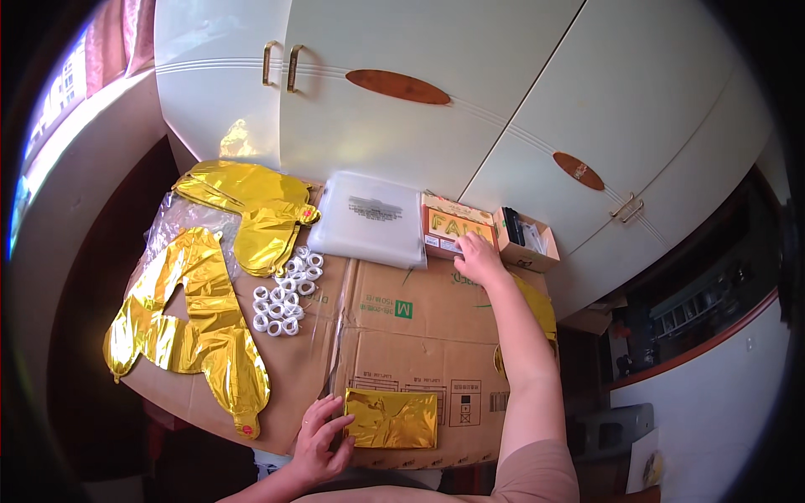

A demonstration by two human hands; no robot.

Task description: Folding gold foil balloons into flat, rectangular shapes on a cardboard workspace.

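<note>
Near the front edge of the cardboard-covered table lies a folded gold foil balloon (392,417), flat and rectangular. My left hand (323,438) rests at its left end with the fingers apart, fingertips touching the foil. My right arm stretches to the far side, where my right hand (480,259) has its fingers curled at the lower edge of an orange printed card (453,225). That card tops a stack in a box. Left of it lies a pile of clear plastic bags (369,220).
Several white ribbon rolls (285,292) sit mid-table. Gold foil balloons (197,323) lie flat on the left, with more foil balloons (247,201) behind. An open small box (527,241) holds black items. More gold foil (538,308) lies beyond my right forearm. White cabinets (402,134) border the far side.
</note>
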